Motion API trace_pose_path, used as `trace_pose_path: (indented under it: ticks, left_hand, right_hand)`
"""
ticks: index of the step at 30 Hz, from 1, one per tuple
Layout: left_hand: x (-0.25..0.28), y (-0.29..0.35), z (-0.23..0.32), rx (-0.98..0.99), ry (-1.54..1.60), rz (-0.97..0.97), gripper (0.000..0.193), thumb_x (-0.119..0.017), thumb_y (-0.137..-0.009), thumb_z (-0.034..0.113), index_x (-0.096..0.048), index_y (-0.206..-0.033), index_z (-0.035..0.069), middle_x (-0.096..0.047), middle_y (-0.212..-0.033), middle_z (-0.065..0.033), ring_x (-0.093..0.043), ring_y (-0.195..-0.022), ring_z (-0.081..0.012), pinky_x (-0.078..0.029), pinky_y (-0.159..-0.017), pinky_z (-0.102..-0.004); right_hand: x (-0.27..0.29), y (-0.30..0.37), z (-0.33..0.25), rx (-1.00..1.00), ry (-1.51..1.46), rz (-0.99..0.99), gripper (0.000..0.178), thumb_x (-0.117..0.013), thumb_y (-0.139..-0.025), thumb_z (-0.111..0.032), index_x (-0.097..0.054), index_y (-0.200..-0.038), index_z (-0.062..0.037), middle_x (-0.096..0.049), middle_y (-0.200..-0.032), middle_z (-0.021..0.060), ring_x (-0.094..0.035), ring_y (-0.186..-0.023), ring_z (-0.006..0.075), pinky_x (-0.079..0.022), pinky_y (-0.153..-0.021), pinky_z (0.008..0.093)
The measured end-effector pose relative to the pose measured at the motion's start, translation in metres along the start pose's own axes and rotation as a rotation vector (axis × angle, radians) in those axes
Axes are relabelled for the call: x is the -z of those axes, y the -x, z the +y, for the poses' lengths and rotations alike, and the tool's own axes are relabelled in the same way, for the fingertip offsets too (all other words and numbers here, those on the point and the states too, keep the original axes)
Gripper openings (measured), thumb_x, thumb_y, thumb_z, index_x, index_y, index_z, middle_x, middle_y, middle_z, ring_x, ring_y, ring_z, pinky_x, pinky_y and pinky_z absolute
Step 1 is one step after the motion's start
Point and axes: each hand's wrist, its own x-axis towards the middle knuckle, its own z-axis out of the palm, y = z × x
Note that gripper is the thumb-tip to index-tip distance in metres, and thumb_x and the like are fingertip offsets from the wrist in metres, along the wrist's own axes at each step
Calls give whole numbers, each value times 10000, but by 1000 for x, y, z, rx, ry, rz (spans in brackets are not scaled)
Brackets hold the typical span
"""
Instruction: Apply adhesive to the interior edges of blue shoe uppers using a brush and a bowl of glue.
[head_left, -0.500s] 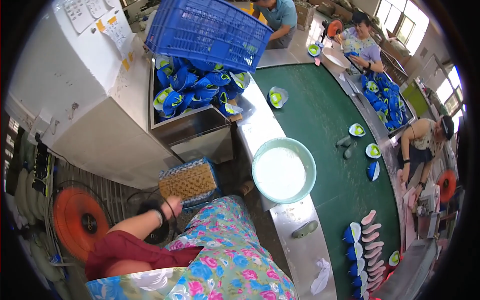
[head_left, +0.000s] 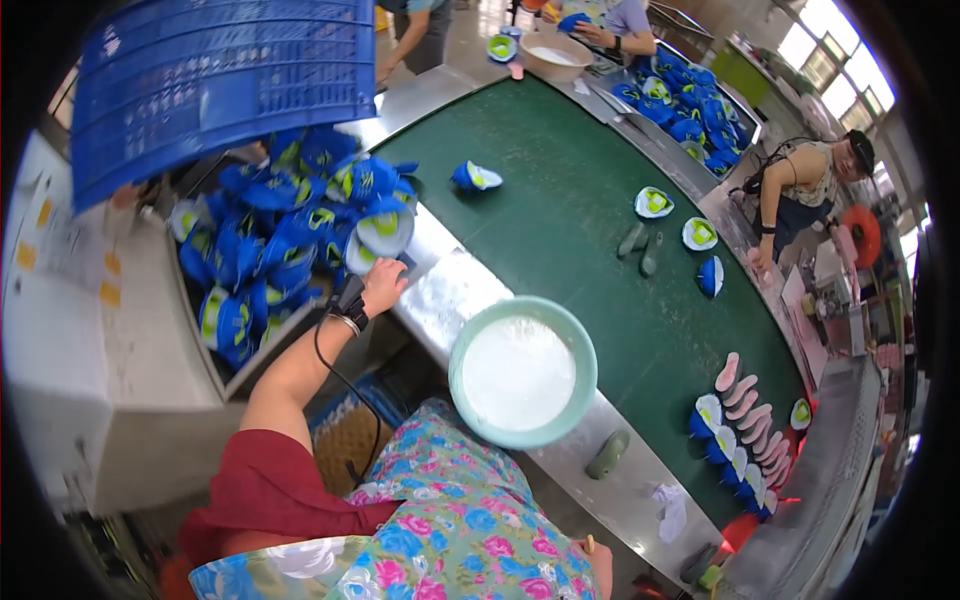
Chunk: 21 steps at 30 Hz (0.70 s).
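My left hand [head_left: 383, 287] reaches to the near corner of a metal bin [head_left: 290, 330] heaped with blue shoe uppers [head_left: 285, 225]. Its fingers are stretched out beside a pale-rimmed upper [head_left: 384, 230]; whether they touch it I cannot tell. A dark band and a black cable are at that wrist. Low in the picture, at the edge of my flowered apron, my right hand [head_left: 598, 562] shows only in part, closed round a thin tan stick, most of it hidden. Between the hands, a green basin [head_left: 585, 390] of white liquid stands on the metal ledge.
A blue plastic crate [head_left: 230, 95] rises above the bin. Uppers, pink insoles [head_left: 742, 395] and grey-green shoe lasts [head_left: 632, 240] lie on the green belt [head_left: 540, 190]. On the ledge are another last [head_left: 607, 455] and a white cloth [head_left: 671, 512]. Co-workers stand across the belt.
My left hand has come up from beside my lap to the bin's corner. My right hand has entered at the lower edge. The view has shifted, and the crate now appears farther left.
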Motion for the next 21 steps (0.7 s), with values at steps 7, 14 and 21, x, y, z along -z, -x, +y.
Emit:
trace_pose_path:
  ticks: [7, 14, 21]
  left_hand:
    - [-82, -179, -74, -160, 82, 109, 256, -659, -746, 78, -599, -993, 50, -590, -980, -153, -523, -982, -362, -441, -851, -437]
    - [-156, -316, -88, 882, 807, -84, 920, -685, -742, 600, -337, -1400, 61, -499, -1302, -219, -510, -1184, -377, -453, -920, -500]
    - [-164, -328, -76, 820, 1179, -437, 550, -615, -806, 181, -362, -1289, 108, -500, -1238, -151, -558, -1084, -320, -510, -825, -536]
  right_hand:
    - [-30, -7, -161, -174, -166, 36, 362, -617, -870, -327, -626, -908, 33, -617, -734, 211, -537, -638, 273, -449, -645, 378]
    - [-63, -4, -224, -368, -115, 44, 357, -595, -891, -336, -645, -928, 15, -659, -782, 189, -642, -745, 267, -471, -670, 395]
    - [-84, -50, -261, -334, -229, 289, 198, -721, -794, -203, -691, -860, -19, -675, -812, 139, -648, -782, 230, -498, -701, 338]
